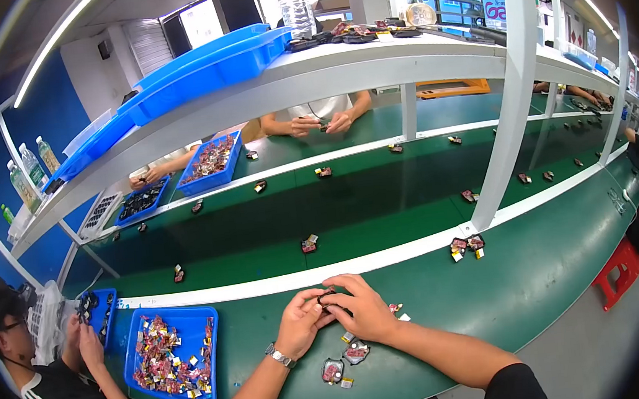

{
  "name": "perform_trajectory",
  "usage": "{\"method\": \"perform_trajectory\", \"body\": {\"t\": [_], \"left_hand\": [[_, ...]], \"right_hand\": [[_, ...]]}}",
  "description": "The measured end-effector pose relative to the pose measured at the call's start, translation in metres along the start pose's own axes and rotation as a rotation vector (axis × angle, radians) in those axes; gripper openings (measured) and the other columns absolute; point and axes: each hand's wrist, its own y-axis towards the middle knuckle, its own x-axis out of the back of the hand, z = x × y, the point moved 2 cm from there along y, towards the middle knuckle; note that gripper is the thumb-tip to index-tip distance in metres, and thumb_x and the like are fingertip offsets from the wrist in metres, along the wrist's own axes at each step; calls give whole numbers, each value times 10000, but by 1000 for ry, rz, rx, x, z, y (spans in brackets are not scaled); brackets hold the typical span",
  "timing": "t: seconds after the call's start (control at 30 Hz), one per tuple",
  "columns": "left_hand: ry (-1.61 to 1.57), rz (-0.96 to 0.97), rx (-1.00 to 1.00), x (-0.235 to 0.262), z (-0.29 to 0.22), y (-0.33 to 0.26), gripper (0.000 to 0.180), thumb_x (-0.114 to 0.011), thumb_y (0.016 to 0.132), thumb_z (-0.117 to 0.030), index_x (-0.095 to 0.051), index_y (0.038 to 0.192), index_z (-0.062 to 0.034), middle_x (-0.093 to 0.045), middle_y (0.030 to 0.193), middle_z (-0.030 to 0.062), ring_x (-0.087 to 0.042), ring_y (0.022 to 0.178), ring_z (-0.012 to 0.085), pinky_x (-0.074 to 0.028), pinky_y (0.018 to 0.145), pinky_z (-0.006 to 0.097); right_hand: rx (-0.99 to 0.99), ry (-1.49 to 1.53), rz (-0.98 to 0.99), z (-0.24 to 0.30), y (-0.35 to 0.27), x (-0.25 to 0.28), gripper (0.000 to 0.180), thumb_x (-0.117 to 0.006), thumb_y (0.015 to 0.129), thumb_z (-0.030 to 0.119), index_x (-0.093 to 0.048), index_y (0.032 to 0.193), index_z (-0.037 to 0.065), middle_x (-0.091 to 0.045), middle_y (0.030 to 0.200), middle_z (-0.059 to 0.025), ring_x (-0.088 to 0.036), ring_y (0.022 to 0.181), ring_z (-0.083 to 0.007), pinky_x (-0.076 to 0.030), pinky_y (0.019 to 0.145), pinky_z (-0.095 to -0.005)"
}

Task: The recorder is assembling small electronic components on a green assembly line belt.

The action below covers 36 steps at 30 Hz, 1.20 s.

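Note:
In front of me, over the green bench, both hands are together round a small black casing (327,300) with a rounded edge, mostly covered by fingers. My left hand (299,326), with a metal watch on its wrist, grips it from the left. My right hand (362,309) reaches over it from the right, fingers curled onto it. Just below my hands lie two black-rimmed casings, one (333,370) and another (356,351), with reddish boards and small yellow-and-white pieces inside or beside them. Part of another small assembly (396,311) shows beside my right hand.
A blue tray (129,364) of small reddish boards with yellow-and-white pieces stands left of my arms. Casings lie spaced along the green conveyor (384,232) beyond a white rail (266,288). A white post (506,97) rises to the right. Co-workers sit at left and opposite.

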Motion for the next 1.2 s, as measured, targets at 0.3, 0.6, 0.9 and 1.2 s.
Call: {"method": "perform_trajectory", "body": {"t": [0.3, 0.6, 0.9, 1.2], "left_hand": [[-38, -43, 64, -7, -1, -4, 290, -530, 989, -66, -456, 1267, -30, -622, 1201, 107, -621, 1093, 192, -527, 967, 401], [-21, -59, 70, -4, -3, -2, 305, -530, 989, -78, -444, 1277, -21, -619, 1188, 112, -613, 1107, 197, -522, 984, 400], [-3, -50, 74, -4, -2, -3, 290, -507, 995, -63, -439, 1273, -16, -608, 1195, 116, -608, 1117, 208, -514, 1004, 427], [-11, -76, 64, -6, 1, -2, 277, -494, 998, -52, -443, 1268, -19, -600, 1231, 123, -607, 1115, 204, -518, 989, 420]], "right_hand": [[100, -94, -107, 1, 1, 2, 208, -735, 735, 13, -701, 931, 77, -617, 933, -59, -612, 881, -236, -537, 720, -333], [155, -197, -125, 6, 4, -3, 212, -745, 732, 14, -695, 933, 56, -618, 923, -64, -616, 845, -231, -540, 681, -323], [222, -290, -101, 4, 3, -5, 203, -739, 721, 24, -697, 916, 63, -617, 918, -52, -610, 828, -225, -534, 661, -330], [270, -424, -157, 7, 5, -5, 214, -730, 702, 53, -696, 913, 69, -624, 977, -50, -604, 840, -235, -529, 696, -351]]}}
